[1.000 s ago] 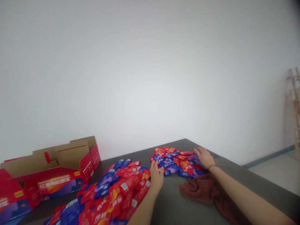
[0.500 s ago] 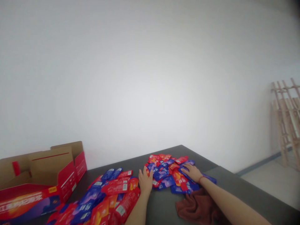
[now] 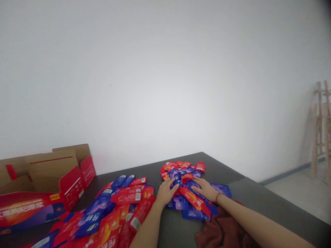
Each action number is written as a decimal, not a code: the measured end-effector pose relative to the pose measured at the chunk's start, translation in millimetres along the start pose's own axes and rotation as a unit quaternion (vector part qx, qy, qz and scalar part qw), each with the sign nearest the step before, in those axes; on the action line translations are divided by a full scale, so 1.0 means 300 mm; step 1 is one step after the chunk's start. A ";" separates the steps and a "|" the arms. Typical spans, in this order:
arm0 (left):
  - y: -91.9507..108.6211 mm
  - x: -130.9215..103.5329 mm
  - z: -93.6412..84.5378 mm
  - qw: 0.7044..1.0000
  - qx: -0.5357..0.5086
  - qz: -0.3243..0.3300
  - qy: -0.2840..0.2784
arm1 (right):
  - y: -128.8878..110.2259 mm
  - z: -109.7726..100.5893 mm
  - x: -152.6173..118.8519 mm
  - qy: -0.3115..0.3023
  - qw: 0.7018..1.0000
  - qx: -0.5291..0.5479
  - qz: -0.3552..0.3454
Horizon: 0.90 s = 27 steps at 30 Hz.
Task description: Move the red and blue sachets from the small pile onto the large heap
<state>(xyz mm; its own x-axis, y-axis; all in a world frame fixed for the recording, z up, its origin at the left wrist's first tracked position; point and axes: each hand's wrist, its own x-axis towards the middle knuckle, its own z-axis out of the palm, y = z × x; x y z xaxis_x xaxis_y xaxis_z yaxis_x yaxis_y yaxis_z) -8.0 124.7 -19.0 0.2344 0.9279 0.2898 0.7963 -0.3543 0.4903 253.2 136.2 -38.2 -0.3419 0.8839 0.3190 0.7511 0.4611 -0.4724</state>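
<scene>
My left hand (image 3: 166,193) rests on the left side of a heap of small red and blue foil packets (image 3: 184,167), its thumb and fingers apart around a blue packet (image 3: 177,179). My right hand (image 3: 207,190), with a thin red band at the wrist, lies on the heap's right side, fingers stretched over blue packets. Between the hands and a little nearer, an orange-red packet (image 3: 192,198) lies on top of blue ones. Under my right forearm is a crumpled brown cloth (image 3: 219,229), partly hidden.
A second, larger pile of red and blue packets (image 3: 126,197) spreads left of my left forearm. Farther left stands an open red printed cardboard box (image 3: 71,184). The dark table (image 3: 178,230) meets a white wall behind; a wooden rack (image 3: 320,131) leans at the far right.
My left hand has moved right onto the heap, and my right hand has shifted slightly left and nearer. The gap between them is smaller, and packets under them have shifted. The view has turned slightly.
</scene>
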 end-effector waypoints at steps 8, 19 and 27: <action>0.064 -0.086 0.019 0.999 -0.044 0.026 -0.001 | -0.098 -0.001 -0.055 -0.019 0.999 -0.030 -0.016; 0.079 -0.068 -0.005 0.982 -0.030 -0.065 0.172 | -0.153 -0.198 0.080 0.014 0.990 -0.132 0.038; 0.031 0.149 0.016 0.951 0.077 -0.241 0.177 | -0.091 -0.110 0.406 -0.018 0.987 -0.137 0.085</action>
<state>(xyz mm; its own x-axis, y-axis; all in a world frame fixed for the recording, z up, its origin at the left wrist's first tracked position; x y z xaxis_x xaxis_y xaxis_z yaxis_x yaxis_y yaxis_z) 12.5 163.3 -5.3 -0.3589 0.8713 0.3347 0.8424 0.1480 0.5182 209.9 228.6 40.7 -0.2133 0.9512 0.2228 0.9221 0.2714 -0.2760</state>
